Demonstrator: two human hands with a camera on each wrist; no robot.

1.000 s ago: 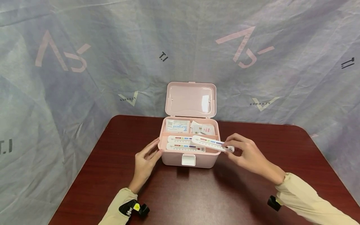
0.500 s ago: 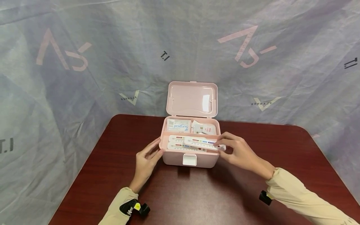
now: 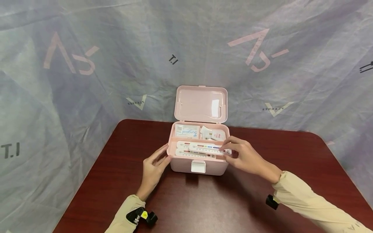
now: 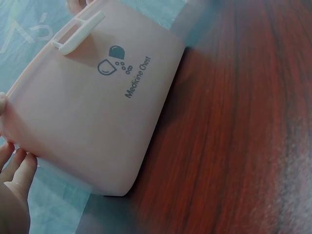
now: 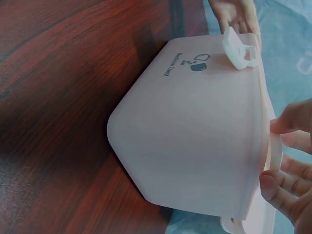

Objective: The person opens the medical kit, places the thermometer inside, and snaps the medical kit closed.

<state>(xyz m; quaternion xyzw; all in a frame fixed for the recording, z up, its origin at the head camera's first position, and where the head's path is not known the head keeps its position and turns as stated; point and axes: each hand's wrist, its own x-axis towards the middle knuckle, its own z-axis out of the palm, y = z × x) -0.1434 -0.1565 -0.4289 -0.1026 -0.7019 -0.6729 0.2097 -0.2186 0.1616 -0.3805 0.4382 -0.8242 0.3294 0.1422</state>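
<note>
On the table stands a pink medicine chest (image 3: 180,165) with its lid (image 3: 198,103) raised. My right hand (image 3: 247,156) pinches the right end of a white thermometer (image 3: 204,148) with coloured marks, held level over the front compartment. Two similar thermometers lie in that compartment: a front thermometer (image 3: 186,152) and a back thermometer (image 3: 182,144), both partly covered by the held one. With thumb in front and fingers along the side, my left hand (image 3: 152,171) holds the chest's left front corner. In the right wrist view, my right fingers (image 5: 273,192) are at the chest's rim.
Behind the front compartment, a packet marked Surgical (image 3: 187,131) fills the back left section and small white packets (image 3: 218,134) the back right. A white latch (image 3: 198,166) hangs at the front. Dark red table (image 3: 192,207) surrounds the chest, with grey cloth (image 3: 151,42) behind.
My right hand has moved left with the thermometer, bringing it over the front compartment and turning it more level. My left hand stays at the chest's corner.
</note>
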